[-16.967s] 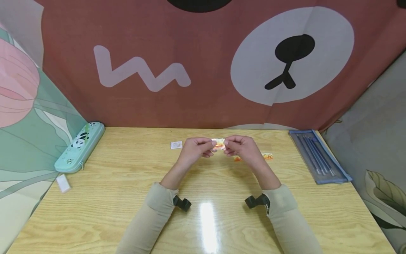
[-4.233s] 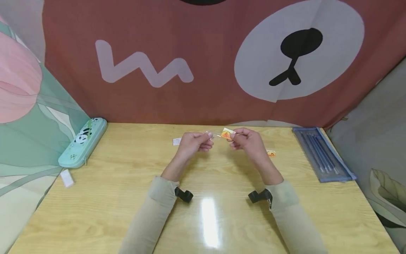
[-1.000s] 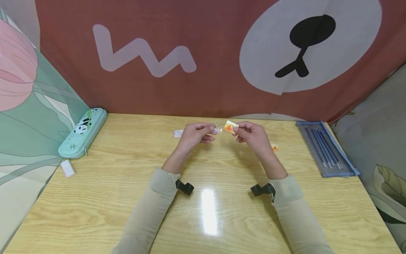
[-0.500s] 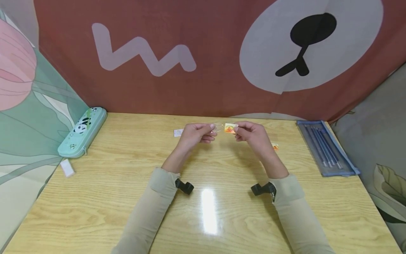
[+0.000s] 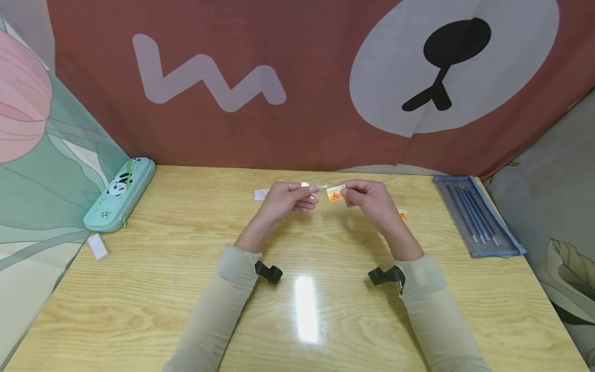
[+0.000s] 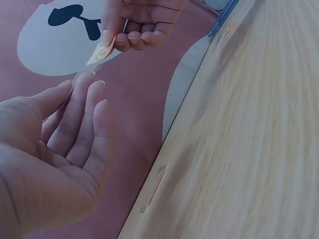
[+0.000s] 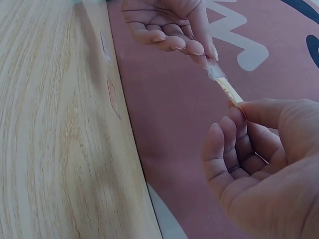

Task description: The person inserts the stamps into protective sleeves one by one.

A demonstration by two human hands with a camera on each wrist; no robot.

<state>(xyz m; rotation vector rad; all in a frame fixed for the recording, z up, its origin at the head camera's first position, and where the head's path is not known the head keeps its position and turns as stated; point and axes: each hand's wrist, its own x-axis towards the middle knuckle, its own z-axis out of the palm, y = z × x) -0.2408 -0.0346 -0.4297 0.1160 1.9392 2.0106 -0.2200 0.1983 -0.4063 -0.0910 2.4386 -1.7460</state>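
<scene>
Head, panda case (image 5: 120,195) left, pouch (image 5: 494,219) right, hands (image 5: 285,199) between

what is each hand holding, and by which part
Left hand: clear film, pinched at one end; right hand: orange-yellow card, pinched by one edge.

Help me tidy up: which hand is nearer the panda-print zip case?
Left. The left hand is to the right of the panda-print zip case; the right hand is farther right.

The card (image 5: 335,194) is splashed orange on yellow; the pencil case (image 5: 120,194) is decked in mint with a black-and-white panda print, the pouch (image 5: 480,217) edged in blue, the desk (image 5: 153,263) streaked with pale wood grain, the backdrop (image 5: 316,119) washed brick-red!
</scene>
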